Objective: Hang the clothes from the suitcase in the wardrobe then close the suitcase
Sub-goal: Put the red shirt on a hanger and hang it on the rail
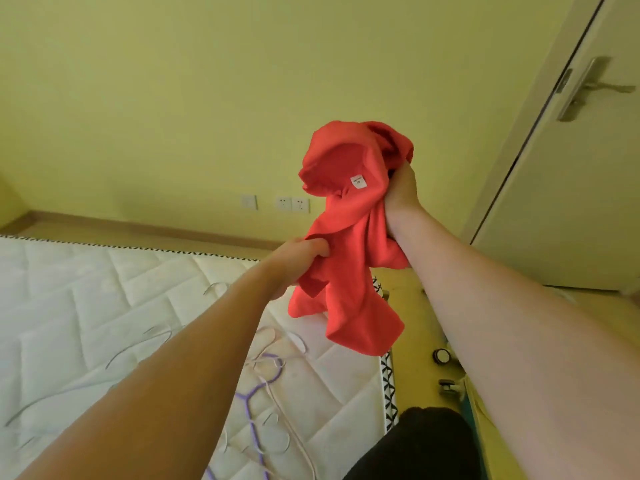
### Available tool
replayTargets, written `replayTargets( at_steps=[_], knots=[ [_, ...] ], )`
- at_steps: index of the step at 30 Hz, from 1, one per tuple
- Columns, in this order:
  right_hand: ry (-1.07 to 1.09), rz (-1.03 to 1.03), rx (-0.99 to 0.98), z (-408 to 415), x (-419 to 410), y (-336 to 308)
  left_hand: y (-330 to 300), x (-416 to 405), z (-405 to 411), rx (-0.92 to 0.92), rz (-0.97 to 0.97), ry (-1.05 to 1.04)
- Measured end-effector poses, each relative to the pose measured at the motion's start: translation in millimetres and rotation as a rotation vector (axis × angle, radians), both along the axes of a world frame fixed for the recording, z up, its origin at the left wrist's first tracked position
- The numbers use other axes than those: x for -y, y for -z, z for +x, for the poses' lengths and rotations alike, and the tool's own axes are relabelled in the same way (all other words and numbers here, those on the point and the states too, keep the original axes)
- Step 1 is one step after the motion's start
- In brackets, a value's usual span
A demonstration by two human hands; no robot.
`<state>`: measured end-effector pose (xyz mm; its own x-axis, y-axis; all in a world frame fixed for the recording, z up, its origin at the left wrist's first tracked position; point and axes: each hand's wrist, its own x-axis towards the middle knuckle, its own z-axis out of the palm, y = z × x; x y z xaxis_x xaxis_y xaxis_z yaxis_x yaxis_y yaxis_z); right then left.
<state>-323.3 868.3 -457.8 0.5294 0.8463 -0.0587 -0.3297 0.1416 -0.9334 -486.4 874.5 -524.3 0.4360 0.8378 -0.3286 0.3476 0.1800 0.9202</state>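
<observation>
Yellow-green walls close in a small bedroom, with a bare quilted mattress [104, 289] low on the floor and a pale door [571, 185] off to the side. The person holds a red garment [346, 237] up in the air between both hands. The right hand [401, 199] has its fingers wrapped tight around a bunched fistful near the collar, where a small white label [359, 182] shows just beside those fingers. The left hand [298, 261], lower down, has its fingers pinched closed on a fold of the same cloth; below them the rest of the fabric hangs loose and crumpled, clear of the mattress.

Beneath the left fingers, well apart from them, several hangers lie scattered on the mattress: a purple hanger [256, 393] and pale hangers [277, 341] tangled about it. None is in the garment yet.

By my reckoning the job is at an early or middle stage. This piece is out of the case but still needs shaking straight, threading onto a hanger and carrying to the wardrobe, which I cannot see from here. Only two small wheels [441, 356] near the right forearm suggest the suitcase, so whether more clothes wait inside, I cannot tell. Closing it is surely still to come.
</observation>
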Motion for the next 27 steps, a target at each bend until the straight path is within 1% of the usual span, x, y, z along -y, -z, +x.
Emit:
replayTargets(
  at_steps=[1,4,7,9,11,12,14,16,17,18,19,20,21,22,24,25,27],
  knots=[
    [-0.114,-0.098,0.040,-26,-9,27,26,4,-25,-0.029,-0.030,-0.054],
    [-0.308,-0.470,0.259,-63,-15,95,89,14,-55,-0.117,-0.102,-0.097],
    [-0.372,-0.701,0.574,-75,-17,173,144,25,-77,-0.217,-0.182,0.003],
    [-0.379,-0.791,0.682,-85,-2,190,169,27,-88,-0.254,-0.198,0.083],
    [-0.437,-0.834,0.735,-96,10,205,187,19,-106,-0.332,-0.169,0.124],
    [-0.484,-0.856,0.785,-98,13,216,197,11,-116,-0.390,-0.121,0.134],
    [-0.599,-0.899,0.878,-106,21,235,214,-5,-135,-0.611,0.007,0.146],
    [-0.626,-0.893,0.866,-117,25,249,227,-18,-150,-0.837,0.126,0.146],
    [-0.597,-0.896,0.840,-123,24,255,232,-25,-156,-0.900,0.160,0.131],
    [-0.545,-0.901,0.846,-127,22,261,235,-31,-162,-0.934,0.170,0.107],
    [-0.459,-0.889,0.896,-132,22,263,239,-38,-166,-0.955,0.176,0.078],
    [-0.368,-0.867,0.993,-138,20,265,243,-48,-170,-0.982,0.169,0.064],
    [-0.324,-0.849,1.112,-145,21,263,245,-56,-171,-1.018,0.167,0.061],
    [-0.334,-0.843,1.238,-154,22,261,247,-66,-171,-1.050,0.152,0.052],
    [-0.459,-0.899,1.410,-171,23,261,252,-88,-164,-1.053,0.115,0.001],
    [-0.524,-0.924,1.472,-179,24,264,254,-96,-161,-1.048,0.101,-0.020],
    [-0.573,-0.942,1.561,-179,18,269,261,-114,-155,-1.047,0.057,-0.037]
  ],
)
